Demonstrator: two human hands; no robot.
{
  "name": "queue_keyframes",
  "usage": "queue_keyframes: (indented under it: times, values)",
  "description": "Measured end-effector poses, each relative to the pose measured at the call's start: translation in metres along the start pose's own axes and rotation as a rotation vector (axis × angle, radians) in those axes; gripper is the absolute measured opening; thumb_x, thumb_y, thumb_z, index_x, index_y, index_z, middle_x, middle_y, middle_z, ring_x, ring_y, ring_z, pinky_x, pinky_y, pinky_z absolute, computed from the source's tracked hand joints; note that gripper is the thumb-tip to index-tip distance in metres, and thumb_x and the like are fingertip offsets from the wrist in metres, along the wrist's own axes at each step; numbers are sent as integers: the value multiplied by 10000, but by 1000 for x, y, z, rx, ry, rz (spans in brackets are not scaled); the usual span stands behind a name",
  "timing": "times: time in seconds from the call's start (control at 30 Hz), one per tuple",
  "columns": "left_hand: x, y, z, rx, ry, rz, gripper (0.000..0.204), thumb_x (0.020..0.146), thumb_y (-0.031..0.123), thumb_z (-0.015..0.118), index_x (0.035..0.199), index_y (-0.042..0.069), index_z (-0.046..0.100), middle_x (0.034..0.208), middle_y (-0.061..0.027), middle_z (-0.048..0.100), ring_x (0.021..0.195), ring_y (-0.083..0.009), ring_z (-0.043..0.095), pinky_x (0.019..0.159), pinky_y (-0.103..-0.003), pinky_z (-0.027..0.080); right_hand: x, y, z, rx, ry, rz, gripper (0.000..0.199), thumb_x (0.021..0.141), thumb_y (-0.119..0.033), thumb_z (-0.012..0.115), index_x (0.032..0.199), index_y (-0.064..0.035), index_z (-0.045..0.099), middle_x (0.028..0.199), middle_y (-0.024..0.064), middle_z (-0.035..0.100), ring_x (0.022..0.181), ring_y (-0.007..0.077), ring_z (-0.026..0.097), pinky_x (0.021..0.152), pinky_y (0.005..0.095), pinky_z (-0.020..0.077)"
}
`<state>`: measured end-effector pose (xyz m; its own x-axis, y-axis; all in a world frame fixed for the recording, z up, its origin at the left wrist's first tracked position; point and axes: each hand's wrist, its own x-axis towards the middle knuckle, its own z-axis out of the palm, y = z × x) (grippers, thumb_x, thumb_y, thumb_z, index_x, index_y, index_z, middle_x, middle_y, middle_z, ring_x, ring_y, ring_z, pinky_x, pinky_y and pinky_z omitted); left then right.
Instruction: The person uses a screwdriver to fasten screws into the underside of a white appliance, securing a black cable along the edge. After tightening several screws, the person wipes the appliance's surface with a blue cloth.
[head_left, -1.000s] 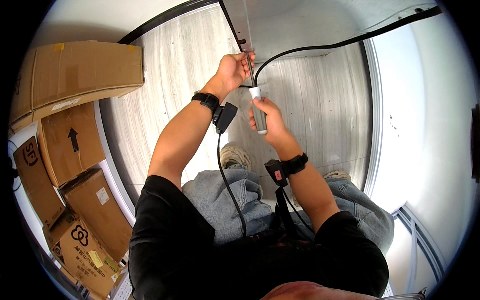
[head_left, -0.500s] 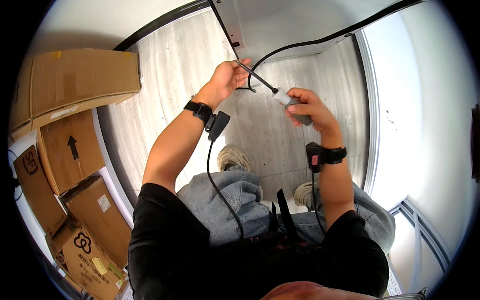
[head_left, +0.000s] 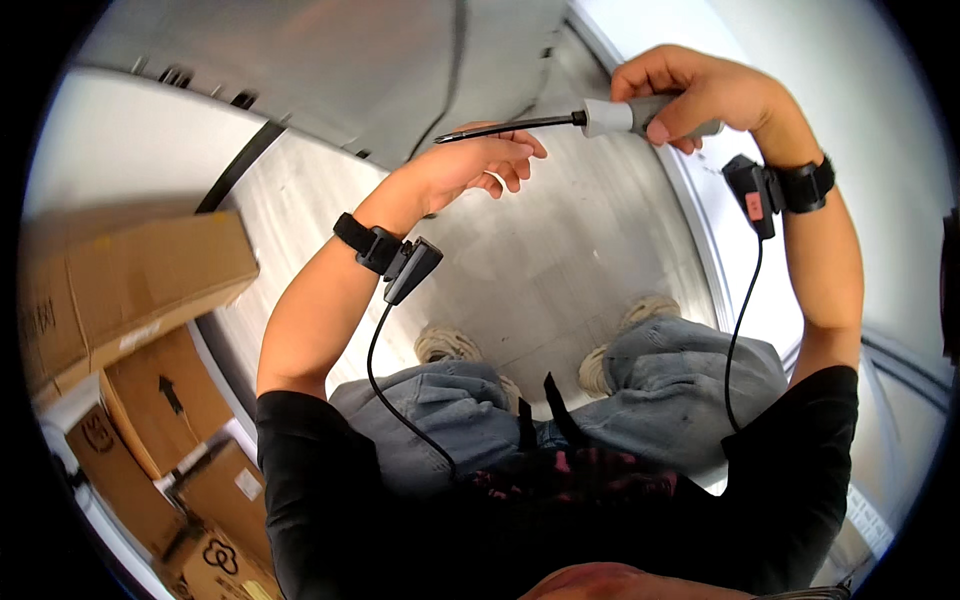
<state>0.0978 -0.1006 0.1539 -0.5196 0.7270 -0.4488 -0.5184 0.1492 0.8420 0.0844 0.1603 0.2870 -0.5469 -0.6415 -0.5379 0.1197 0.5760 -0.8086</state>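
A screwdriver (head_left: pixel 582 118) with a grey handle and a long dark shaft lies almost level across the upper middle, its tip to the left. My right hand (head_left: pixel 715 100) is closed round the handle. Beneath the shaft and close to its tip is my left hand (head_left: pixel 468 172), palm partly turned away, fingers apart and loosely bent. I see nothing held in it, and cannot tell whether the shaft touches it. Just beyond, a large grey metal panel (head_left: pixel 330 70) with slots along its edge fills the top left.
Cardboard boxes (head_left: pixel 160 285) are stacked along the left side. A white wall (head_left: pixel 860 130) rises at the right. Both wrists wear black straps with small devices, whose cables (head_left: pixel 372 365) run down to my body. My shoes (head_left: pixel 447 345) stand on the pale floor below.
My right hand has moved up and right with the screwdriver, whose shaft is now nearly level. The view has shifted, so the metal panel fills more of the top left. My left hand stays near the tip.
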Motion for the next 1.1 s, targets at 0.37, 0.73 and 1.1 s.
queue_keyframes:
  times: [0.37,0.73,1.1]
  values:
    - [210,-17,135,291,101,-34,210,862,178,601,1040,67,615,842,-1,598,745,-94,560,656,-228,442,-177,162,-46,322,374,-93,356,726,-158,686,1022,18,595,673,9,613,457,40,533,384,166,394]
    - [334,-86,202,851,397,407,230,781,62,671,1009,84,652,806,-55,599,693,-172,585,632,-291,485,-213,353,90,965,972,-8,277,745,-99,636,1003,-31,563,738,18,558,572,98,525,497,235,410]
    - [345,-84,201,821,467,453,39,816,95,657,842,75,680,839,-48,623,698,-192,605,597,-315,482,-211,372,104,1001,983,-13,287,763,-75,639,1034,-31,555,754,8,549,603,87,523,524,232,412]
